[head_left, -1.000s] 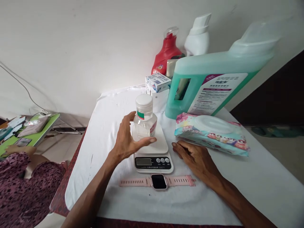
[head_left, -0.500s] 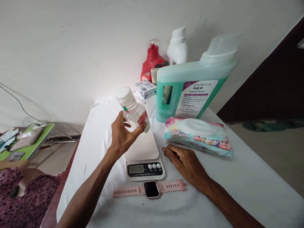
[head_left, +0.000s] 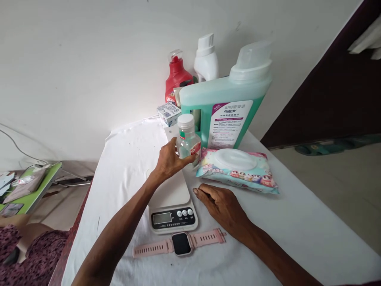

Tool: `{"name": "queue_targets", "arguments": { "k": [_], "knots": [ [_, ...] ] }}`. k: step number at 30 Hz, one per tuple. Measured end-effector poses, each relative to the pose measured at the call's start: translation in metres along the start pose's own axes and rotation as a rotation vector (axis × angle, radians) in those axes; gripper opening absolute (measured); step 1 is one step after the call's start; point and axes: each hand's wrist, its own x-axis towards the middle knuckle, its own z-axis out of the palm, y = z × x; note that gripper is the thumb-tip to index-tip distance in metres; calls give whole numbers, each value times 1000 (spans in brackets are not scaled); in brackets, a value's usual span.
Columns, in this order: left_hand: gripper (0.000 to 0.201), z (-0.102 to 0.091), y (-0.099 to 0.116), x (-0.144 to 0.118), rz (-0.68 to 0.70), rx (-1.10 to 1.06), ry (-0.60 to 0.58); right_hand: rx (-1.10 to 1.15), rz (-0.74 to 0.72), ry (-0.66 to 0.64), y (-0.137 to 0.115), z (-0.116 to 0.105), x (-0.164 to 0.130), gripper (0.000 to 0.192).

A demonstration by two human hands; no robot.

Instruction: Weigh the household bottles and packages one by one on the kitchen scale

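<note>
My left hand (head_left: 169, 161) is wrapping its fingers (head_left: 186, 160) around the small clear plastic bottle with the white screw cap (head_left: 187, 139), gripping its lower body and holding it upright just beyond the far edge of the white digital kitchen scale (head_left: 171, 200). The bottle is carrying a green band under the cap and a red patch on its label; the print there is too small for me to read. My right hand (head_left: 222, 206) is lying palm down on the white cloth-covered worktop (head_left: 297, 226), fingers loosely stretched, holding nothing, just beside the scale. The pink square-faced smartwatch (head_left: 180, 243) is lying flat in front of the scale. Near the bottle, the soft pack of wet wipes with cartoon figures (head_left: 236, 171) is resting, and behind it the big turquoise detergent jug (head_left: 224, 107) is standing, its white and magenta label unreadable. The small blue and white carton (head_left: 168, 112), the red bottle (head_left: 175, 77) and the white bottle (head_left: 206, 59) are standing by the wall.
</note>
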Motion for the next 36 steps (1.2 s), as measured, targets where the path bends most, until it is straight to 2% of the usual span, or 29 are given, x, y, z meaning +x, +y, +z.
{"name": "queue_targets", "arguments": {
  "k": [4,6,10,12,14,17,19,22,25,28,32,36],
  "knots": [
    [46,4,-5,-5,38,47,-3,1,-8,12,0,0,0,47],
    [50,1,-4,-7,50,33,-47,9,-12,16,0,-1,0,46],
    [68,-25,-1,-13,67,-70,-144,4,-18,13,-1,-1,0,44],
    [55,-41,-5,-14,28,-154,-129,-3,-21,13,-1,-1,-2,43],
    [43,-55,-13,-10,-23,-215,-40,-5,-27,11,-1,-1,-4,43],
    [47,-62,-32,13,-87,-201,161,6,-12,-2,0,-2,-3,44],
    [67,-60,-46,40,-114,-163,227,20,18,-19,1,-2,5,45],
    [103,-53,-65,87,-91,-142,179,46,55,-48,2,-2,28,46],
    [122,-50,-76,122,-41,-144,117,57,67,-59,1,-1,48,46],
    [132,-54,-76,135,-5,-141,123,62,57,-57,2,0,54,45],
    [125,-62,-65,146,122,-100,134,47,63,-75,6,1,50,43],
    [125,-68,-52,162,153,-112,115,60,69,-29,8,3,48,45]
  ]
}}
